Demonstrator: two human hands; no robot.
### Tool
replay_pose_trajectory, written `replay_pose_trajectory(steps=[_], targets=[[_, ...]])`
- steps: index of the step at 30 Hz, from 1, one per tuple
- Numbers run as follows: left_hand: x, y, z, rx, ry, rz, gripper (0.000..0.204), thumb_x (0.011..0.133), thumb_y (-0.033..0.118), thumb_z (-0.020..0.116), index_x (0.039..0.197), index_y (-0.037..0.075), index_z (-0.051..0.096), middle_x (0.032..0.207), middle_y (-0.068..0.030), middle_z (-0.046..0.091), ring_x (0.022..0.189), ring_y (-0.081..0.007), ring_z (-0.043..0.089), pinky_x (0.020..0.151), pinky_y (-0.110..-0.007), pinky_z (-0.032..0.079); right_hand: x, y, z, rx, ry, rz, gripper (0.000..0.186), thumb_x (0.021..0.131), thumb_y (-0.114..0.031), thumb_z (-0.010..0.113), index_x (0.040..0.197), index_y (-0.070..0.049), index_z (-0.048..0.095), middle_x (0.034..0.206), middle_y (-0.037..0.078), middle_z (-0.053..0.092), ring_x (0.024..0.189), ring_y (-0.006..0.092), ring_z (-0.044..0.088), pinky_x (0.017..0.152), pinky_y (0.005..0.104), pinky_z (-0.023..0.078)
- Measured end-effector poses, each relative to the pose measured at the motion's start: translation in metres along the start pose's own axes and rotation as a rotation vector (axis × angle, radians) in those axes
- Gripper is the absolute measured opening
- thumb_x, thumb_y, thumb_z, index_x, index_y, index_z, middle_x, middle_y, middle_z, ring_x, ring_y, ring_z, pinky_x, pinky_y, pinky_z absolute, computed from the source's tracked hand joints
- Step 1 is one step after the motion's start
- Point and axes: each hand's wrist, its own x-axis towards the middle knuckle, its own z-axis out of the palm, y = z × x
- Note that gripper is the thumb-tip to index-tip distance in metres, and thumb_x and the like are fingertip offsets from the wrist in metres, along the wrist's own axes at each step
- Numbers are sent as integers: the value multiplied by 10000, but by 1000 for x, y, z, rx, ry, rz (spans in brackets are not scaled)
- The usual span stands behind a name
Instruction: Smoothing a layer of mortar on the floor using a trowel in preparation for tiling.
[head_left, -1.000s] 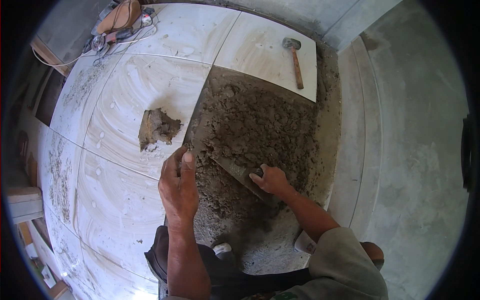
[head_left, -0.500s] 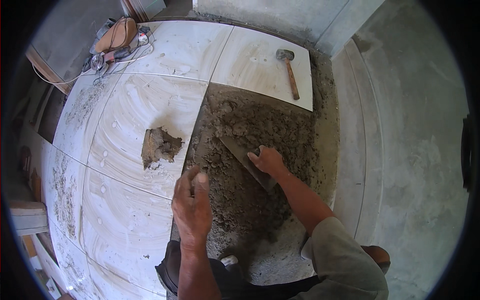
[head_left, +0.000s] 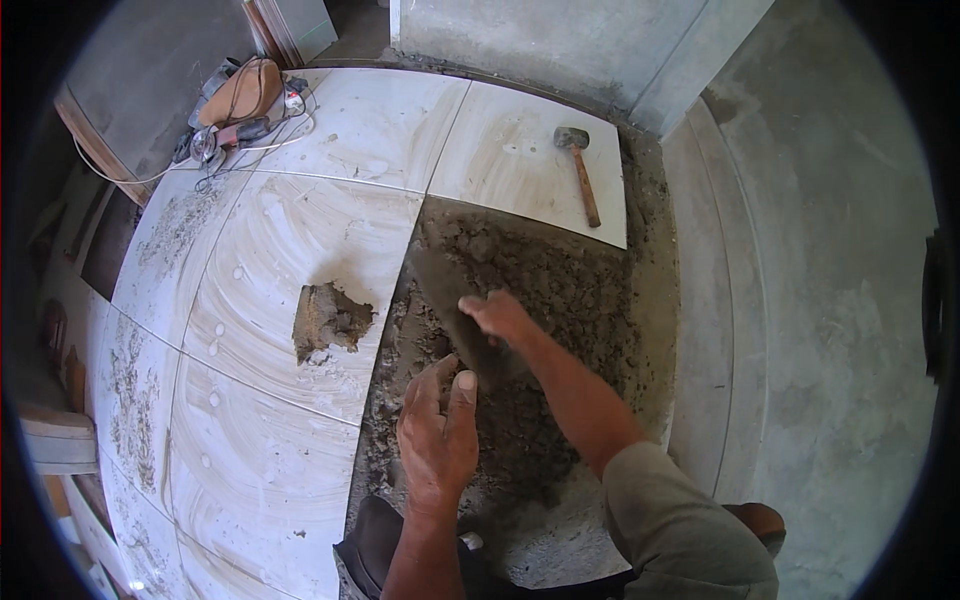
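Note:
My right hand (head_left: 500, 320) is closed around the handle of a flat rectangular trowel (head_left: 438, 285). The trowel's long blade lies aslant on the bed of damp grey mortar (head_left: 560, 275), near the edge of the white tiles (head_left: 290, 230). Just below the blade's near end, my left hand (head_left: 438, 430) hovers over the mortar, fingers raised, thumb apart and nothing in it. A mortar-caked scrap (head_left: 332, 322), its kind unclear under the dirt, rests on the tile to the left.
On the far tile lies a rubber mallet (head_left: 578, 165) with a wooden handle. An angle grinder (head_left: 225, 140) with tangled cords sits at the far left beside a brown bag-like thing (head_left: 243, 92). A raised concrete strip (head_left: 700, 300) runs along the right. Timber pieces (head_left: 60, 440) stand at the left.
My right hand has swept the trowel leftward across the mortar, close to the tile edge. My left hand has shifted right, from the tile edge to over the mortar. The view has tilted slightly.

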Motion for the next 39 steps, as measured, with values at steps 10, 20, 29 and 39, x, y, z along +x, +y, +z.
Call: replay_pose_trajectory(steps=[10, 20, 29, 39], targets=[[5, -3, 8, -11, -8, 31, 384, 943, 277, 549, 1094, -75, 583, 1043, -258, 621, 971, -400, 608, 854, -434, 480, -28, 42, -14, -223, 416, 29, 557, 864, -456, 583, 1028, 76, 583, 958, 280, 643, 948, 389, 632, 803, 471, 493], [4, -1, 16, 0, -28, -25, 434, 939, 319, 549, 1106, -80, 581, 1054, -266, 617, 986, -410, 603, 866, -442, 477, 2, 65, -67, -483, 420, 83, 490, 906, -420, 556, 1010, 59, 569, 908, 225, 650, 877, 380, 646, 767, 479, 505], [-2, 9, 9, -11, -39, 5, 438, 937, 315, 545, 1116, -82, 579, 1060, -269, 615, 998, -411, 603, 872, -437, 476, -39, 166, -65, -73, 647, 274, 604, 904, -484, 558, 1007, 112, 569, 904, 257, 620, 723, 376, 654, 642, 462, 511], [-8, 4, -7, 34, -29, 22, 409, 930, 271, 551, 1110, -96, 573, 1048, -283, 613, 988, -412, 606, 863, -442, 477, 21, 109, -1, 613, 572, 166, 595, 922, -455, 562, 635, 64, 530, 583, 192, 537, 485, 281, 569, 441, 481, 409]])
